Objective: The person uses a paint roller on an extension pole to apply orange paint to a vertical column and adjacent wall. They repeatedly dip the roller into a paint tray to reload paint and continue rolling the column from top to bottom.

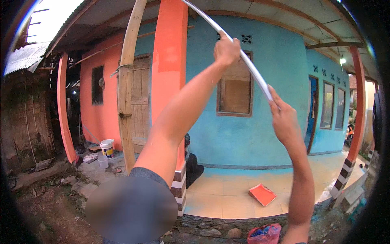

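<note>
Both my hands grip a long pale pole (pixel 256 71), which slants up to the left and leaves the view at the top beside an orange pillar (pixel 169 100). Higher on the pole, my left hand (pixel 227 50) is wrapped around it, with that arm crossing in front of the pillar. My right hand (pixel 283 114) holds the pole's lower end. A patch of deeper orange shows on the pillar's upper front face. The pole's far end is out of view. On the tiled porch floor (pixel 234 189) lies a tray (pixel 263 194) of orange paint.
A bamboo post (pixel 126 100) stands left of the pillar. Behind the pillar, a person in dark clothing (pixel 193 170) is partly hidden. A white bucket (pixel 107 148) and plastic cup (pixel 103 161) sit at left. Below the porch's stone edge (pixel 210 227) lies a red plastic bag (pixel 264 234).
</note>
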Demonstrator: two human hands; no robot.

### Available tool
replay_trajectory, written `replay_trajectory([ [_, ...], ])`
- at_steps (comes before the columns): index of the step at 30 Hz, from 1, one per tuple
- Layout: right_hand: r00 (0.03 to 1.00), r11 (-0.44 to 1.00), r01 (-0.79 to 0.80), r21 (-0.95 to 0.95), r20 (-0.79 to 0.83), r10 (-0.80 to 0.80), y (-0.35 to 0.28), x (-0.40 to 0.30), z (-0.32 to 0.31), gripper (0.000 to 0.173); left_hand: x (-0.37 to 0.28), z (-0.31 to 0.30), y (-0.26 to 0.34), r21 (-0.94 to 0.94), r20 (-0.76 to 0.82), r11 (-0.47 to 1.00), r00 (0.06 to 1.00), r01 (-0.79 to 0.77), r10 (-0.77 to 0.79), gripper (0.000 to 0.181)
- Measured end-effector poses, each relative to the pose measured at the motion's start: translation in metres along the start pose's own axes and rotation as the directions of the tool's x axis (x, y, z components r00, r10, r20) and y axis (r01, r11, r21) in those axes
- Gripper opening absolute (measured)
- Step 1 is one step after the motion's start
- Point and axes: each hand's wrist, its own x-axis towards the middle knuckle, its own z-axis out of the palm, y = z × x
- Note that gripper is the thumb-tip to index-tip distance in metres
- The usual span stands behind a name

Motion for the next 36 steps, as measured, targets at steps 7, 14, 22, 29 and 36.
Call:
replay_trajectory([
  [7, 0.991, 0.992, 0.124, 0.001, -0.048, -0.124, 0.037, -0.012, -0.007, 0.039, -0.006, 0.029, -0.009, 0.161, -0.116, 0.97, 0.973, -0.182, 0.202, 0.076],
  [14, 0.993, 0.993, 0.112, 0.048, -0.047, -0.109, 0.001, 0.043, 0.025, 0.04, 0.084, 0.008, -0.047, 0.221, -0.171, 0.939, 0.937, -0.265, 0.305, 0.075],
  [22, 1.0, 1.0, 0.001, 0.021, 0.021, -0.002, 0.081, -0.045, 0.005, 0.042, 0.043, 0.046, -0.081, 0.197, 0.05, 0.744, 0.764, -0.639, 0.643, 0.06],
  [29, 0.997, 0.994, 0.073, 0.085, -0.003, -0.073, 0.085, -0.036, 0.007, 0.044, 0.07, 0.071, -0.097, 0.35, -0.081, 0.62, 0.636, -0.702, 0.767, 0.032],
  [36, 0.973, 0.983, -0.176, 0.049, 0.157, 0.167, 0.148, -0.119, 0.0, 0.049, -0.044, 0.118, -0.095, 0.227, -0.107, 0.63, 0.624, -0.743, 0.774, 0.021],
])
